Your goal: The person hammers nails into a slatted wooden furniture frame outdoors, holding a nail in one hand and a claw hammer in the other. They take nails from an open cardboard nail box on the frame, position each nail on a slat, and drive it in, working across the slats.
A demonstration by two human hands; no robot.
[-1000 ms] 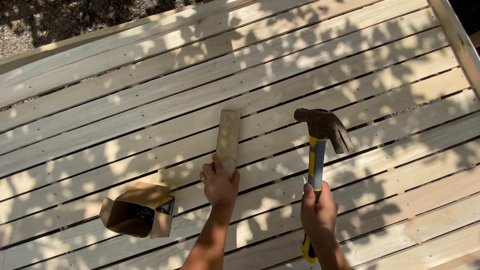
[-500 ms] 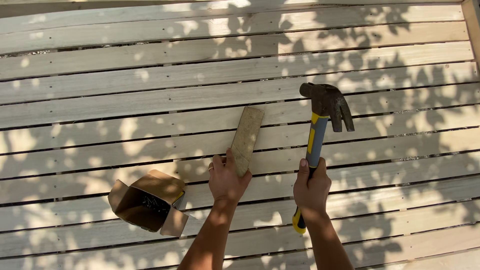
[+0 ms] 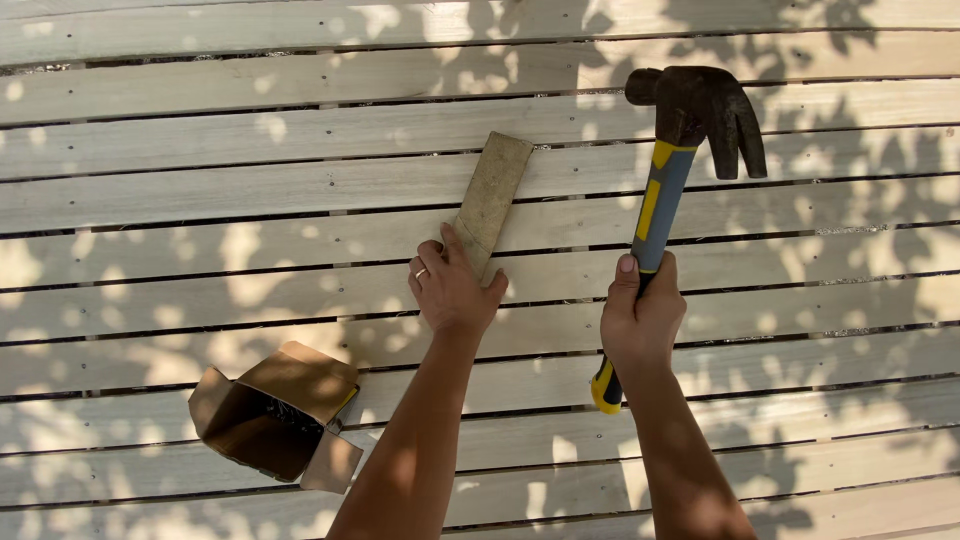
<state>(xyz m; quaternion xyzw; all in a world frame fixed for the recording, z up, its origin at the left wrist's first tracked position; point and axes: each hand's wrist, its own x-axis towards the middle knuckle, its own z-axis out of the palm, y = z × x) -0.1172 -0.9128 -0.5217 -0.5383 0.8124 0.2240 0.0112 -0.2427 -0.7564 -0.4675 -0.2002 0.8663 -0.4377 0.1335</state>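
- Many pale wooden slats (image 3: 250,190) fill my view, running side to side with thin dark gaps between them and leaf shadow dappled all over.
- Next down in size, the claw hammer (image 3: 665,190): dark metal head up top with the claw pointing right, blue-grey and yellow handle running down and slightly left.
- I've got my right hand (image 3: 640,320) wrapped tight round the lower part of that handle, thumb lying up along it, the yellow butt end poking out below the wrist. The head is raised above the slats, up and to the right of the block.
- Open cardboard box (image 3: 275,415) sits on the slats at lower left, flaps splayed, dark inside; I can't tell what's in it.
- Small flat wooden block (image 3: 492,195) lies on the slats, long and narrow, tilted a little to the right.
- My left hand (image 3: 452,290) pinches the block's near end, fingers closed on it, a ring showing on one finger.
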